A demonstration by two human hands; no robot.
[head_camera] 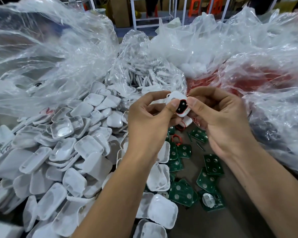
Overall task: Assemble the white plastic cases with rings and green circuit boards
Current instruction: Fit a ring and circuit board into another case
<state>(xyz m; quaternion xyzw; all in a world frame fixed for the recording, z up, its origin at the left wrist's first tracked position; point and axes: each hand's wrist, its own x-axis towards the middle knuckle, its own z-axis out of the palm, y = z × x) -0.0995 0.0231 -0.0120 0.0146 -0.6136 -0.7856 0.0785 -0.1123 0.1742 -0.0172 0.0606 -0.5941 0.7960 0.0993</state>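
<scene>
Both hands meet over the tabletop (230,220): the left hand (150,121) and right hand (218,121) pinch one glossy, rounded-square white case (177,102) between thumbs and fingertips. Flat green circuit boards (184,191) lie scattered below them, crinkled clear bags (248,54) beyond.

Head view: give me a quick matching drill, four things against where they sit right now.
Things:
1. white case
2. green circuit boards
3. pile of white cases
4. clear plastic bags

Places:
A. heaped under the left forearm and out to its left
B. held between left hand and right hand
C. bunched along the far side
D. scattered below the right hand

Pairs: 1-B, 2-D, 3-A, 4-C
</scene>
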